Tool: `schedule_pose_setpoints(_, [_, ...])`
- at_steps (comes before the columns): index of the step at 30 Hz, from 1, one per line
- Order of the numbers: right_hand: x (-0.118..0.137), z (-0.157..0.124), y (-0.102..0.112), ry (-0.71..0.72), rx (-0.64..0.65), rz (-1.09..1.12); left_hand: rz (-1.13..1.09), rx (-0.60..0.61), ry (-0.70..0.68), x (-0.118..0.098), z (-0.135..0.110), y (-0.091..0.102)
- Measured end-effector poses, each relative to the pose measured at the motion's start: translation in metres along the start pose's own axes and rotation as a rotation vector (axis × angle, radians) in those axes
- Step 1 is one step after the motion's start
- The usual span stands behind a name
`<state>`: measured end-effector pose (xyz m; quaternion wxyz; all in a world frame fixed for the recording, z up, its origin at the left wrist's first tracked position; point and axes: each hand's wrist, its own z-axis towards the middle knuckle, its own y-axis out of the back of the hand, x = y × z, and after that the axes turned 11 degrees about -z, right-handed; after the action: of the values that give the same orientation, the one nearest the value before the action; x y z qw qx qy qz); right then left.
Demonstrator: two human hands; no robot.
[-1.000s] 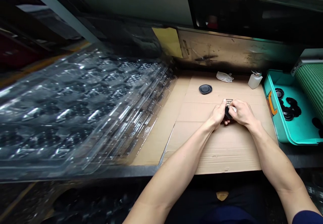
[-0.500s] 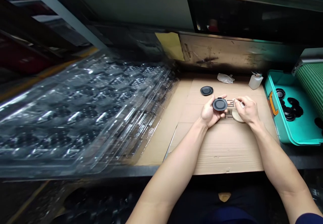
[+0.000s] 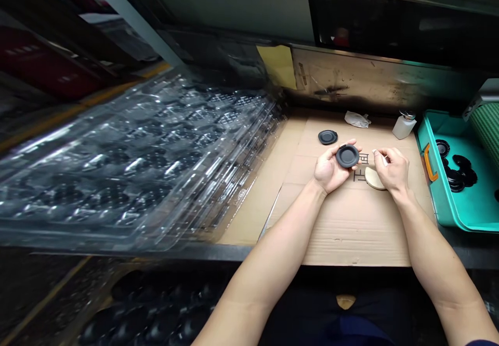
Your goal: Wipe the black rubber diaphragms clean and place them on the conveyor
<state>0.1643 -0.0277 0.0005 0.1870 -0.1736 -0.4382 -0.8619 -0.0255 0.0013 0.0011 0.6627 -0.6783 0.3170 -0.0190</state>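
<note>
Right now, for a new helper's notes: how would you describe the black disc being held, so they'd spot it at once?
Find the cardboard sheet on the bench, beside the teal bin. Near its middle, the left hand cradles a round black disc. Unlike the similar disc lying farther back on the cardboard and the black pieces in the bin, this one is held in a hand.

Stained metal backsplash [image 3: 351,78] behind dark workbench [image 3: 241,252].
</note>
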Motion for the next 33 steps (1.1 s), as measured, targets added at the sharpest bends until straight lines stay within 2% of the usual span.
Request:
schedule_pose_setpoints(5, [0.025,-0.012,0.0,0.065,0.021,0.062,-0.067,-0.043,-0.014,0.006,0.004,0.002])
schedule_pose_setpoints(9, [0.035,-0.02,-0.006,0.157,0.101,0.07,-0.083,-0.088,-0.025,0.009,0.005,0.0])
schedule_pose_setpoints(11, [0.029,-0.018,-0.008,0.155,0.132,0.04,-0.083,-0.112,-0.032,0.009,0.005,-0.002])
schedule_pose_setpoints(14, [0.009,-0.009,-0.006,0.029,0.112,-0.064,-0.108,-0.148,-0.052,0.006,0.004,-0.004])
schedule_pose_setpoints(17, [-0.015,0.001,0.0,-0.11,0.13,-0.246,-0.184,-0.156,-0.053,0.002,0.004,-0.003])
schedule_pose_setpoints(19, [-0.024,0.003,0.004,-0.138,0.176,-0.378,-0.233,-0.163,-0.056,-0.001,0.006,-0.002])
schedule_pose_setpoints(21, [-0.024,0.002,0.007,-0.071,0.214,-0.442,-0.267,-0.184,-0.062,-0.003,0.008,0.0])
schedule_pose_setpoints(23, [-0.016,-0.001,0.011,0.062,0.266,-0.43,-0.289,-0.218,-0.075,-0.006,0.011,0.003])
schedule_pose_setpoints(26, [-0.002,-0.008,0.018,0.227,0.435,-0.398,-0.298,-0.275,-0.092,-0.009,0.014,0.006])
schedule_pose_setpoints(29, [0.003,-0.01,0.024,0.253,0.6,-0.415,-0.277,-0.295,-0.112,-0.011,0.015,0.007])
schedule_pose_setpoints(31, [0.001,-0.007,0.023,0.239,0.612,-0.344,-0.251,-0.27,-0.123,-0.01,0.014,0.008])
schedule_pose_setpoints(33, [0.0,-0.003,0.019,0.218,0.484,-0.185,-0.215,-0.213,-0.114,-0.006,0.012,0.008])
